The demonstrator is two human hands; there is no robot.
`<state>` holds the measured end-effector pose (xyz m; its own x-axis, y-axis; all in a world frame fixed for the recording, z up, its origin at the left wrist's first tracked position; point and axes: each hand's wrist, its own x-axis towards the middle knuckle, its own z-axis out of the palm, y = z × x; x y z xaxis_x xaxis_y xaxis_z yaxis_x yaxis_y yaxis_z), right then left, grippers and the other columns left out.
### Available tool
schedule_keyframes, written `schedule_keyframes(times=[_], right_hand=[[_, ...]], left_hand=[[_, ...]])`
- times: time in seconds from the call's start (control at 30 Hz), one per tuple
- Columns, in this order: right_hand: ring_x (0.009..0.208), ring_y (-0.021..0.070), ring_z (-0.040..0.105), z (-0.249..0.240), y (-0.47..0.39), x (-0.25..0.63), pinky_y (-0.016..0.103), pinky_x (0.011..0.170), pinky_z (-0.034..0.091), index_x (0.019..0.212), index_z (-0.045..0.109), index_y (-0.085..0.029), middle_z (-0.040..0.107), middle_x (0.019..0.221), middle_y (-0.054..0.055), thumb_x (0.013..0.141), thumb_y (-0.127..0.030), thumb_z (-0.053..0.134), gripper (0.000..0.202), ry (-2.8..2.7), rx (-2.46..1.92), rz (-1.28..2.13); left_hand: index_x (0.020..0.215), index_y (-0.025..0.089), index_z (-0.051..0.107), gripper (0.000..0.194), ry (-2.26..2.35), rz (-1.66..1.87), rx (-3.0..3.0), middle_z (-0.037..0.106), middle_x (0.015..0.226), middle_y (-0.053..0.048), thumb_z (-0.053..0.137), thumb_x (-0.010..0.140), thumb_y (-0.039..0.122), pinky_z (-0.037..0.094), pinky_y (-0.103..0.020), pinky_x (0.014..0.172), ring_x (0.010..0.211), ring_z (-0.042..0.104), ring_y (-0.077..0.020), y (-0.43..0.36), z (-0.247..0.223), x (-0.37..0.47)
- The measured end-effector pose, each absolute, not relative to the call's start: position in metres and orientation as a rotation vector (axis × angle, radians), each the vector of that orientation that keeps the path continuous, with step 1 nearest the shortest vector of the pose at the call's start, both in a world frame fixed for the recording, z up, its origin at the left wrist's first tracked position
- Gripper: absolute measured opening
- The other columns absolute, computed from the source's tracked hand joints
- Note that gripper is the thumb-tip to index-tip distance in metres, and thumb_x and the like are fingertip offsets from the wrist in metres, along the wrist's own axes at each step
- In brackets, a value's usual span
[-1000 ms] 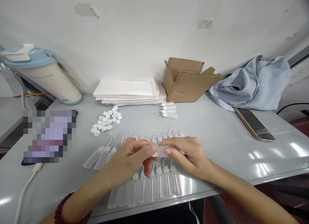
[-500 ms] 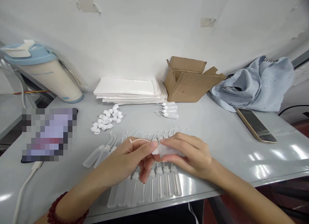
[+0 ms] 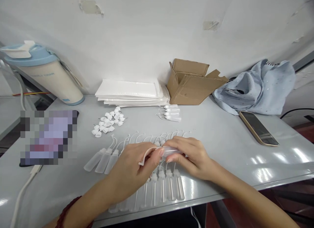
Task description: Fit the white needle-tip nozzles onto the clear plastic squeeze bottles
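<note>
A small translucent squeeze bottle (image 3: pixel 171 151) lies sideways between my hands, above rows of similar bottles. My right hand (image 3: pixel 191 156) is closed around its body. At the neck end, my left hand (image 3: pixel 138 162) pinches with thumb and fingers, which cover the top. From that pinch a thin white strap (image 3: pixel 147 153) curves out to the left. Beneath my hands, a front row of bottles (image 3: pixel 163 187) and a back row with bottles (image 3: pixel 102 161) showing at the left lie on the table. Loose white needle-tip caps (image 3: pixel 106 123) are heaped beyond my left hand.
Several capped bottles (image 3: pixel 173 113) lie near a stack of white padded envelopes (image 3: pixel 127 88). An open cardboard box (image 3: pixel 196 87), a blue cloth bag (image 3: pixel 257 90) and a phone (image 3: pixel 258 128) are to the right. A tumbler (image 3: pixel 54 79) and a blurred phone (image 3: pixel 50 136) sit left.
My left hand has turned over at the bottle's neck, and its lower fingers are now hidden. The strap has swung downward and to the right. My right hand keeps hold of the body.
</note>
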<state>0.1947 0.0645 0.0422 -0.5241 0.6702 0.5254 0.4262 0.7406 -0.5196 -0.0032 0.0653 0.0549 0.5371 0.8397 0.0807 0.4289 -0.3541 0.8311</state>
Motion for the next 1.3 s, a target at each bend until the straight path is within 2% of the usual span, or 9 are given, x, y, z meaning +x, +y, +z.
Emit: schedule_keyframes(times=[0.2,0.27,0.37,0.5,0.7,0.93,1.03,1.17,1.3], right_hand=[[0.061,0.0115,0.053,0.041,0.066,0.196,0.024,0.056,0.043,0.099,0.064,-0.013,0.061,0.073,0.002,0.095,-0.033,0.052,0.024,-2.141,-0.871,0.687],[0.066,0.0127,0.056,0.042,0.069,0.198,0.026,0.061,0.045,0.102,0.065,-0.014,0.063,0.078,0.003,0.094,-0.032,0.053,0.023,-2.149,-0.923,0.733],[0.075,0.0147,0.06,0.043,0.075,0.203,0.029,0.069,0.048,0.111,0.064,-0.017,0.066,0.089,0.005,0.096,-0.029,0.05,0.024,-2.149,-1.043,0.737],[0.077,0.0159,0.06,0.035,0.092,0.217,0.029,0.065,0.05,0.125,0.059,-0.017,0.065,0.094,0.008,0.097,-0.026,0.043,0.033,-2.058,-1.177,0.505],[0.07,0.0169,0.062,0.01,0.128,0.243,0.033,0.064,0.052,0.115,0.066,-0.013,0.07,0.105,0.012,0.09,-0.023,0.05,0.032,-1.931,-1.353,0.179],[0.074,0.0218,0.069,0.003,0.144,0.254,0.036,0.071,0.052,0.11,0.069,-0.013,0.075,0.081,0.009,0.083,-0.03,0.056,0.034,-1.651,-1.516,0.399],[0.078,0.0234,0.071,0.003,0.145,0.256,0.04,0.079,0.053,0.113,0.066,-0.012,0.076,0.086,0.011,0.082,-0.034,0.058,0.039,-1.543,-1.511,0.501],[0.081,0.0251,0.072,-0.001,0.147,0.257,0.044,0.081,0.054,0.118,0.063,-0.01,0.076,0.091,0.014,0.081,-0.038,0.062,0.046,-1.419,-1.491,0.673],[0.094,0.0284,0.071,-0.002,0.149,0.256,0.043,0.081,0.055,0.117,0.063,-0.012,0.068,0.117,0.017,0.078,-0.041,0.066,0.049,-1.356,-1.381,0.819]], left_hand=[[0.058,0.019,0.044,0.038,1.008,0.699,2.111,0.046,0.051,0.004,0.036,0.095,0.027,0.034,-0.023,0.049,0.047,0.042,-0.0093,0.07,0.051,-0.004],[0.063,0.018,0.051,0.036,1.049,0.681,2.092,0.05,0.054,0.004,0.038,0.095,0.028,0.036,-0.022,0.05,0.05,0.045,-0.0096,0.073,0.052,-0.005],[0.083,0.02,0.064,0.027,1.199,0.671,1.986,0.057,0.059,0.004,0.045,0.093,0.035,0.038,-0.022,0.05,0.052,0.051,-0.0108,0.079,0.056,-0.009],[0.103,0.02,0.064,0.025,1.48,0.83,1.777,0.06,0.062,0.004,0.055,0.087,0.037,0.042,-0.021,0.049,0.055,0.057,-0.0116,0.092,0.064,-0.023],[0.093,0.017,0.066,0.019,1.726,0.987,1.507,0.062,0.066,0.004,0.061,0.081,0.029,0.046,-0.02,0.059,0.06,0.059,-0.0103,0.115,0.074,-0.051],[0.083,0.017,0.067,0.013,1.956,1.023,1.443,0.061,0.056,0.005,0.064,0.073,0.026,0.042,-0.022,0.06,0.058,0.057,-0.0126,0.134,0.069,-0.078],[0.083,0.019,0.068,0.014,2.037,0.919,1.575,0.063,0.061,0.005,0.061,0.074,0.027,0.042,-0.024,0.066,0.065,0.06,-0.0154,0.136,0.067,-0.081],[0.083,0.019,0.067,0.018,2.1,0.681,1.846,0.067,0.08,0.001,0.061,0.076,0.033,0.043,-0.028,0.078,0.077,0.061,-0.0189,0.135,0.065,-0.078],[0.09,0.019,0.066,0.023,1.956,0.504,2.06,0.067,0.095,-0.005,0.054,0.083,0.037,0.044,-0.035,0.083,0.09,0.06,-0.0247,0.134,0.058,-0.074]])
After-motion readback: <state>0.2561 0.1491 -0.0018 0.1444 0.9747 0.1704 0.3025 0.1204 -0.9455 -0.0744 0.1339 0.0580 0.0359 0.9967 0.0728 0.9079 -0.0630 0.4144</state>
